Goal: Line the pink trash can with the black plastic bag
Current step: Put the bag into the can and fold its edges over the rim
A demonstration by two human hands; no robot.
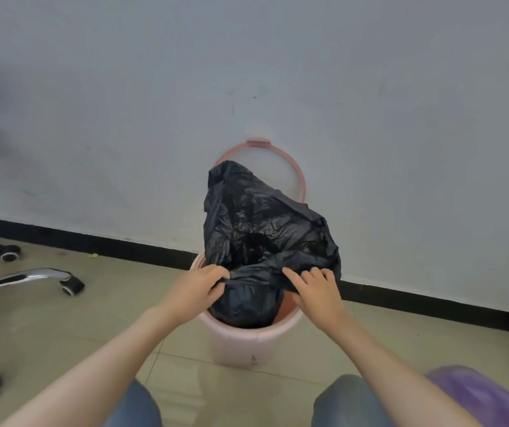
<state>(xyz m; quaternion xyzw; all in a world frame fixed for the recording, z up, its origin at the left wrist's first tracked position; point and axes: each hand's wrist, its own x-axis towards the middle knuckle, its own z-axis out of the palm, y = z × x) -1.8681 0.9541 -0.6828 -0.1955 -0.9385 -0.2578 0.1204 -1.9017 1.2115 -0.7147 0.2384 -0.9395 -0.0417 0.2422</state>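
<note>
Both the left hand (pixel 196 286) and right hand (pixel 314 288) pinch the black bag (pixel 262 223); spread its mouth evenly over the pink trash can (pixel 240 343) rim.

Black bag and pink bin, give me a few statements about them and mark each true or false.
1. Both hands hold the bag at its near edge. True: left hand, right hand.
2. The bag's edge is folded over the bin rim all round. False: the near rim is bare.
3. The pink ring leans against the wall. True.
4. The bin lies on its side. False: it stands upright.
5. A purple bag sits inside the bin. False: it is on the floor beside it.
</note>
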